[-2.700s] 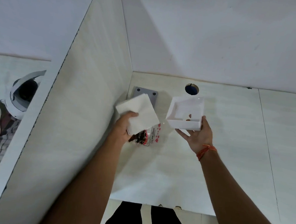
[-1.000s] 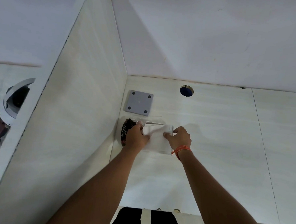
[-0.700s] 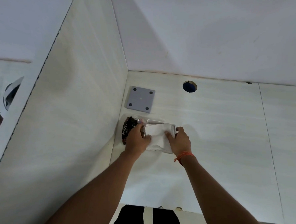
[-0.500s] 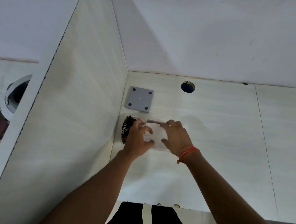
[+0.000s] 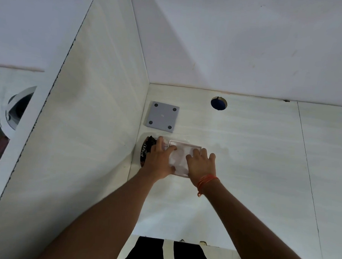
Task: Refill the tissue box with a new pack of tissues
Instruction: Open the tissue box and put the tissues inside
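Two bare hands are pressed flat onto a white tissue box (image 5: 181, 159) on a pale desk (image 5: 253, 163). The left hand (image 5: 160, 161) is laid over the box's left side, its fingers spread and extended rather than curled, so nothing is gripped; the palm and fingertips are simply rested on the white surface. The right hand (image 5: 201, 164) is placed on the box's right side in the same manner, fingers splayed and released, with an orange thread (image 5: 206, 180) seen wound around its wrist. Between the two hands, a strip of the box's white top is left showing, and its far edge and far right corner are seen beyond the fingertips. Whether the tissues are fully inside cannot be told, since the middle of the box is covered by the hands and blurred. Just beside the box on its left, partly hidden under the left hand, a crumpled dark wrapper (image 5: 145, 151) with white lettering is seen lying against the foot of the side partition (image 5: 87, 125). Behind the box, a little apart from it, a grey square plate (image 5: 162, 116) with four dark dots at its corners is laid flat on the desk. Farther back and to the right, a round cable hole (image 5: 218, 103) is cut into the desk near the rear wall (image 5: 240, 44).
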The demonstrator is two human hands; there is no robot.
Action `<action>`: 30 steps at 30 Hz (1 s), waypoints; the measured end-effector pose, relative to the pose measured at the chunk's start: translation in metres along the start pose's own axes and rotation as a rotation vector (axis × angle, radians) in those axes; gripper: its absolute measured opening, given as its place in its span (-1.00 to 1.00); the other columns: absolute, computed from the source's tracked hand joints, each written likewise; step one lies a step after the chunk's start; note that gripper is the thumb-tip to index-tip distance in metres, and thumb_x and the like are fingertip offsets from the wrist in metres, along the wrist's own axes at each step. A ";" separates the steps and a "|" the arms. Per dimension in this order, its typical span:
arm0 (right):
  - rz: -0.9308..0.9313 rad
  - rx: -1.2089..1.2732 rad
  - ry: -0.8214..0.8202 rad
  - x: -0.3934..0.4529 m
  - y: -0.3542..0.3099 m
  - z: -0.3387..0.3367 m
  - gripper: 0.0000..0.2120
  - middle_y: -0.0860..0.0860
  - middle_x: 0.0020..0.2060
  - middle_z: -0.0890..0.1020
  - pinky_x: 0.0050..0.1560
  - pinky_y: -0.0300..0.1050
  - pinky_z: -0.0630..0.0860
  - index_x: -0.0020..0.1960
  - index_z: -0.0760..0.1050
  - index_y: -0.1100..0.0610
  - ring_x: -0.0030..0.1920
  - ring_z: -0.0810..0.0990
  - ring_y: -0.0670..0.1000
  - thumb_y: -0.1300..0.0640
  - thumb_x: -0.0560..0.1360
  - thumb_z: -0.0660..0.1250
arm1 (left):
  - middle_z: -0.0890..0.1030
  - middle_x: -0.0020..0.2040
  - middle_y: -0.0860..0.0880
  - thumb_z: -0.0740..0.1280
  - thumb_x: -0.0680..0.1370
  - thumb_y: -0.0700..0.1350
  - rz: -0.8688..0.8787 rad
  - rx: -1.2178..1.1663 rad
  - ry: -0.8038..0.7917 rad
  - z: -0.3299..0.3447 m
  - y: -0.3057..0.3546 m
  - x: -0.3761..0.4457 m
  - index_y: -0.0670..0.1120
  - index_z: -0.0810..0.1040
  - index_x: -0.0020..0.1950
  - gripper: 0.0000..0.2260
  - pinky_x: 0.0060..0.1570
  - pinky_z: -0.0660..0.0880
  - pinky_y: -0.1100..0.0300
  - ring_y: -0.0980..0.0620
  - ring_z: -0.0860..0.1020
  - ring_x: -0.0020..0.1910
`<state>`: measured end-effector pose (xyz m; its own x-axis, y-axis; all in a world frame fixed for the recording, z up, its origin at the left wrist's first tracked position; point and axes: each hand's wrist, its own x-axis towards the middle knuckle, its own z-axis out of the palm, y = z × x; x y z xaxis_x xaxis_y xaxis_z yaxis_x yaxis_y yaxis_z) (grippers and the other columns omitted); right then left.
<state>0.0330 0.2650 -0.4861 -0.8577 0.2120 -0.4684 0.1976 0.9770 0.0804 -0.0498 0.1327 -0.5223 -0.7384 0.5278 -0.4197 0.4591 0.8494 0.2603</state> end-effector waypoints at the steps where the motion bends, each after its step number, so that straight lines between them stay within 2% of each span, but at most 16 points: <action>1: -0.003 0.004 -0.029 0.003 0.001 -0.001 -0.64 0.12 0.28 0.47 0.23 0.15 0.30 0.26 0.47 0.08 0.31 0.35 0.20 0.11 0.47 0.33 | 0.09 0.53 -0.14 0.55 0.31 0.11 0.003 -0.041 -0.007 -0.001 -0.001 0.002 0.11 0.40 0.39 -0.31 0.23 0.49 -0.04 -0.18 0.35 0.38; 3: 0.010 0.095 -0.093 0.012 0.006 -0.012 -0.61 0.08 0.25 0.51 0.24 0.15 0.31 0.25 0.49 0.05 0.29 0.40 0.16 -0.03 0.46 0.38 | 0.28 0.45 -0.11 0.56 0.31 0.04 0.046 -0.239 0.079 -0.007 -0.003 0.009 0.04 0.57 0.22 -0.50 0.22 0.50 0.02 -0.12 0.46 0.28; 4: 0.030 0.186 -0.117 0.018 0.009 -0.023 -0.60 0.05 0.22 0.55 0.23 0.13 0.33 0.23 0.50 0.03 0.25 0.46 0.14 -0.09 0.45 0.39 | 0.43 0.34 -0.09 0.56 0.33 0.01 0.050 -0.377 0.182 -0.013 -0.002 0.012 0.01 0.62 0.08 -0.64 0.18 0.52 0.04 -0.09 0.52 0.17; 6: 0.079 0.417 -0.035 0.036 0.018 -0.045 -0.63 0.03 0.13 0.63 0.22 0.06 0.40 0.19 0.52 0.04 0.17 0.55 0.11 -0.12 0.46 0.38 | 0.59 0.04 -0.04 0.51 0.39 -0.05 -0.035 -0.623 0.416 -0.025 -0.001 0.022 -0.05 0.62 -0.10 -0.84 0.01 0.58 0.04 -0.03 0.59 -0.05; 7: 0.108 0.565 0.034 0.046 0.020 -0.055 -0.67 0.05 0.10 0.65 0.21 0.01 0.45 0.17 0.53 0.07 0.14 0.59 0.11 -0.07 0.48 0.38 | 0.61 -0.04 -0.03 0.47 0.42 -0.09 -0.117 -0.706 0.501 -0.034 -0.001 0.031 -0.07 0.61 -0.11 -0.89 -0.04 0.60 0.02 -0.03 0.61 -0.09; 8: 0.142 0.706 0.084 0.057 0.020 -0.063 -0.71 0.07 0.08 0.67 0.18 -0.04 0.48 0.17 0.55 0.10 0.11 0.61 0.11 -0.01 0.50 0.37 | 0.63 -0.02 -0.03 0.42 0.45 -0.11 -0.210 -0.748 0.533 -0.042 -0.001 0.041 -0.08 0.59 -0.05 -0.89 -0.03 0.61 0.00 -0.04 0.62 -0.06; 9: 0.176 0.803 0.107 0.069 0.018 -0.068 -0.72 0.09 0.10 0.66 0.16 -0.08 0.48 0.18 0.55 0.13 0.11 0.61 0.12 0.05 0.52 0.36 | 0.63 0.06 -0.07 0.38 0.48 -0.12 -0.300 -0.755 0.519 -0.050 -0.004 0.056 -0.09 0.58 0.06 -0.83 0.03 0.60 0.00 -0.07 0.63 0.03; 11: 0.204 0.861 0.084 0.095 0.011 -0.073 -0.70 0.12 0.17 0.63 0.17 -0.08 0.45 0.25 0.51 0.18 0.18 0.57 0.15 0.09 0.55 0.31 | 0.55 0.26 -0.16 0.34 0.52 -0.12 -0.474 -0.706 0.378 -0.061 -0.012 0.087 -0.15 0.49 0.28 -0.66 0.15 0.57 -0.04 -0.15 0.57 0.19; 14: 0.227 0.880 0.016 0.131 -0.003 -0.062 -0.66 0.18 0.22 0.59 0.12 -0.06 0.44 0.27 0.46 0.27 0.23 0.54 0.18 0.08 0.59 0.26 | 0.49 0.35 -0.26 0.29 0.55 -0.14 -0.629 -0.615 0.188 -0.070 -0.026 0.121 -0.23 0.41 0.38 -0.59 0.22 0.53 -0.06 -0.25 0.51 0.29; 17: 0.297 0.963 0.041 0.153 -0.014 -0.043 -0.72 0.20 0.13 0.63 -0.03 -0.08 0.47 0.16 0.50 0.29 0.13 0.59 0.19 0.10 0.57 0.30 | 0.57 0.29 -0.26 0.22 0.58 -0.23 -0.624 -0.576 0.166 -0.069 -0.033 0.131 -0.29 0.50 0.30 -0.69 0.08 0.51 0.05 -0.25 0.55 0.25; 20: 0.374 1.065 0.097 0.152 -0.016 -0.037 -0.76 0.17 0.09 0.66 -0.02 -0.07 0.51 0.12 0.55 0.26 0.09 0.61 0.19 0.16 0.51 0.37 | 0.66 0.15 -0.26 0.21 0.54 -0.33 -0.570 -0.626 0.280 -0.069 -0.031 0.120 -0.32 0.61 0.14 -0.74 -0.06 0.52 0.07 -0.24 0.62 0.14; 22: 0.428 1.142 0.161 0.137 -0.009 -0.046 -0.76 0.15 0.08 0.66 0.04 -0.04 0.52 0.14 0.57 0.23 0.11 0.60 0.18 0.21 0.49 0.39 | 0.69 0.09 -0.23 0.22 0.53 -0.35 -0.546 -0.724 0.370 -0.077 -0.019 0.103 -0.31 0.65 0.09 -0.76 -0.12 0.45 0.18 -0.18 0.64 0.06; 24: 0.466 1.232 0.213 0.113 0.004 -0.058 -0.68 0.12 0.03 0.67 0.10 -0.04 0.55 0.19 0.54 0.18 0.12 0.60 0.15 0.25 0.45 0.42 | 0.70 0.06 -0.19 0.25 0.53 -0.36 -0.541 -0.824 0.414 -0.084 -0.005 0.082 -0.27 0.66 0.08 -0.77 -0.12 0.45 0.21 -0.07 0.61 -0.04; 27: 0.487 1.377 0.182 0.065 0.023 -0.066 -0.54 0.03 -0.12 0.63 -0.11 -0.15 0.57 0.24 0.48 0.10 -0.01 0.60 0.07 0.33 0.39 0.46 | 0.70 -0.03 -0.06 0.31 0.49 -0.35 -0.512 -0.937 0.414 -0.081 0.018 0.041 -0.19 0.68 0.02 -0.79 -0.09 0.58 0.17 -0.06 0.63 -0.10; 29: 0.492 1.378 0.135 0.036 0.030 -0.056 -0.53 0.02 -0.16 0.63 -0.03 -0.04 0.62 0.21 0.51 0.09 -0.04 0.63 0.09 0.35 0.35 0.46 | 0.71 -0.09 -0.07 0.32 0.46 -0.35 -0.463 -0.937 0.410 -0.070 0.028 0.014 -0.17 0.68 -0.02 -0.80 -0.17 0.59 0.19 -0.05 0.64 -0.14; 30: 0.494 1.372 0.126 0.023 0.033 -0.048 -0.54 0.03 -0.16 0.64 0.02 0.02 0.63 0.19 0.52 0.10 -0.05 0.65 0.10 0.35 0.34 0.47 | 0.69 -0.12 -0.06 0.32 0.46 -0.35 -0.445 -0.919 0.412 -0.063 0.033 0.001 -0.18 0.68 -0.02 -0.80 -0.25 0.53 0.30 0.00 0.61 -0.18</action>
<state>-0.0028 0.3033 -0.4518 -0.5907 0.5827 -0.5582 0.7033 0.0325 -0.7102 -0.0666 0.1614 -0.4597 -0.9335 -0.0110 -0.3585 -0.3050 0.5503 0.7773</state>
